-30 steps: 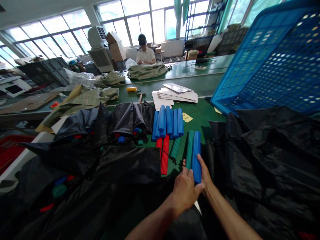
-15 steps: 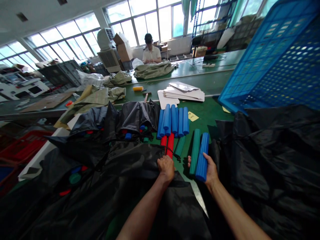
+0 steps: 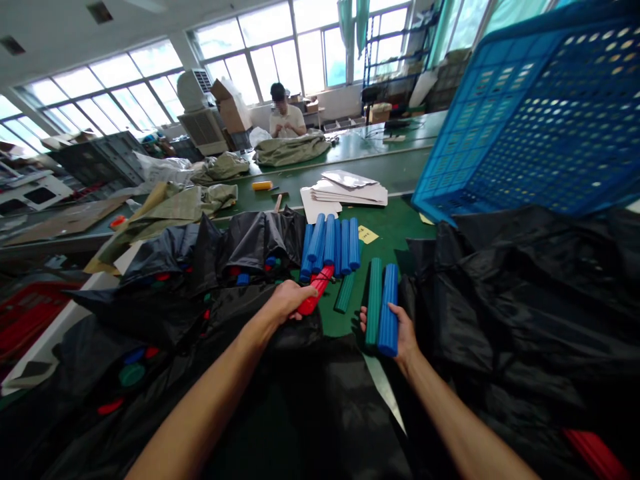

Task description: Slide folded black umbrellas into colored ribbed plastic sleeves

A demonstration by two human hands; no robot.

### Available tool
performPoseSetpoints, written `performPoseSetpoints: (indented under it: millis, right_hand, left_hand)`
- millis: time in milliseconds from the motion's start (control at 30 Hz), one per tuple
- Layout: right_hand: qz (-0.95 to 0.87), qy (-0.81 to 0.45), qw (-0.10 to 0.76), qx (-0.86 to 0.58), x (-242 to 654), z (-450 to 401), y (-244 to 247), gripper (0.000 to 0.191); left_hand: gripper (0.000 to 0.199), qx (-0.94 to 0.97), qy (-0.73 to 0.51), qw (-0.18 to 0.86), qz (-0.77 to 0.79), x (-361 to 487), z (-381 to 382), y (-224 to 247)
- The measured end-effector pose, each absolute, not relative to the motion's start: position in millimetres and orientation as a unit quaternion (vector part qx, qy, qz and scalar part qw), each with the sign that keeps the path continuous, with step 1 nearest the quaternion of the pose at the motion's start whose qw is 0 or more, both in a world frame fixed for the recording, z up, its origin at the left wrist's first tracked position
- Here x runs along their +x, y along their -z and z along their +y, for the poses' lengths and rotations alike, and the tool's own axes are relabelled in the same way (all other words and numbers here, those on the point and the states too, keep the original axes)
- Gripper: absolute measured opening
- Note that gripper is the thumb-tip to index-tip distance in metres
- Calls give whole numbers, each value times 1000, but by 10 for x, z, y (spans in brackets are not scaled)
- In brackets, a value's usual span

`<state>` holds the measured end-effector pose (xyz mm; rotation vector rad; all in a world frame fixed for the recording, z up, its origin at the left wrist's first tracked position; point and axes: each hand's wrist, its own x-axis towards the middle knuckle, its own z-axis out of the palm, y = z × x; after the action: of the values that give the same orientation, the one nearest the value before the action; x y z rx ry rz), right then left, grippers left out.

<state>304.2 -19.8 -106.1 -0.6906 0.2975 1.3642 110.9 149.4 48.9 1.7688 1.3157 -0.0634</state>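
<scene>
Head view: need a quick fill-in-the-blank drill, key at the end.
The left hand grips a rod coloured ____.
In the right hand, the companion rod beside the blue rod is coloured ____.
The perforated blue crate is at the image's ____ edge.
The small note is coloured ____.

Red; green; right; yellow.

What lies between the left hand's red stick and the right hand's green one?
Another green stick, lying on the green tabletop, shown in the head view.
</scene>
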Motion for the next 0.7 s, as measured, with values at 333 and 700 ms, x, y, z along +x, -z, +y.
performPoseSetpoints:
  millis: [333, 700]
  right_hand:
    - [129, -613, 714, -312, 2966, -215, 1054, 42]
    - [118, -607, 708, -342, 2910, -224, 1096, 35]
  left_hand:
    - [31, 634, -52, 643, 427, 390, 965, -1367]
    - [27, 873, -40, 220, 433, 1803, 246, 382]
